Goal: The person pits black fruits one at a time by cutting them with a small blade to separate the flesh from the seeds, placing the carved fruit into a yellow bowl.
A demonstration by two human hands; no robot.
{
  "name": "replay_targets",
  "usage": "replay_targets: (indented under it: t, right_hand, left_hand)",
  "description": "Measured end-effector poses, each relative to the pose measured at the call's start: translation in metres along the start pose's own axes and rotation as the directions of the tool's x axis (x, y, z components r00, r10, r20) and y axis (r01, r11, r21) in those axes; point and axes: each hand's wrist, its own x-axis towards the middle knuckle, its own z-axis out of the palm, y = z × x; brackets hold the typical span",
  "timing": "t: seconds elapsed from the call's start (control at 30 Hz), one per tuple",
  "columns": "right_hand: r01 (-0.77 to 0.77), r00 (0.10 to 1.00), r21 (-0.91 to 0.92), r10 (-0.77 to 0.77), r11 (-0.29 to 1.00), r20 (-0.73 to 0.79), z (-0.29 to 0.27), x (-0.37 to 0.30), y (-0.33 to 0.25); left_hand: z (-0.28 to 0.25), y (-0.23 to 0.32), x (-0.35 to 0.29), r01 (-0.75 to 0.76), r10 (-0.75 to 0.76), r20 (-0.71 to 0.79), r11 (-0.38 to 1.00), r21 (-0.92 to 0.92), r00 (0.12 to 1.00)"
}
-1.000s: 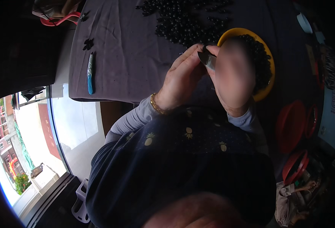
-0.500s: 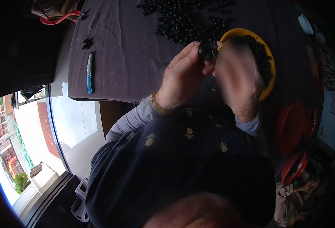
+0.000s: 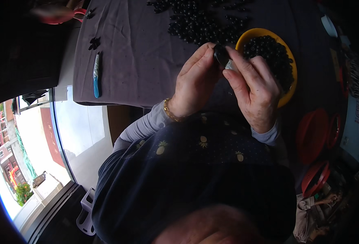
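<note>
My left hand [image 3: 193, 83] and my right hand [image 3: 252, 87] meet above the near edge of a table covered with a grey-purple cloth [image 3: 138, 53]. Between their fingertips they pinch a small dark round piece [image 3: 220, 55] with a light metal-looking part under it. A gold bracelet sits on my left wrist. Just right of the hands stands a yellow bowl [image 3: 290, 87] filled with small black round pieces [image 3: 269, 53]. More such black pieces [image 3: 199, 24] lie loose on the cloth behind the hands.
A blue-handled tool [image 3: 96, 75] lies near the cloth's left edge, with a few black bits [image 3: 94, 42] beyond it. Red round containers [image 3: 313, 136] stand at the right, lower down. A window with a street view is at the lower left.
My right hand, blurred with motion before, has settled still against the left. Both hands stay at the same spot by the yellow bowl, holding the small piece.
</note>
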Motion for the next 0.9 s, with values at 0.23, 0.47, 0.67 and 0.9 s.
replay_targets:
  t: [0.23,0.47,0.67,0.9]
  right_hand:
    - [0.015,0.999,0.055,-0.014,0.998,-0.03,-0.004,-0.003,-0.004]
    - [-0.018,0.999,0.218,0.008,0.976,0.043,-0.009,0.002,-0.007]
    - [-0.053,0.999,0.244,0.049,0.968,0.023,-0.007,0.0,-0.006]
    - [0.031,0.995,0.084,-0.039,0.996,0.094,-0.012,0.0,-0.005]
  left_hand:
    - [-0.001,0.004,-0.004,-0.008,0.005,0.081,0.999,0.041,0.997]
    - [0.017,0.007,-0.015,0.045,-0.027,-0.131,0.99,0.132,0.991]
    - [0.004,0.007,-0.007,-0.028,0.026,0.061,0.999,0.033,0.998]
    - [0.001,0.005,-0.007,-0.028,0.028,0.004,0.998,0.052,1.0]
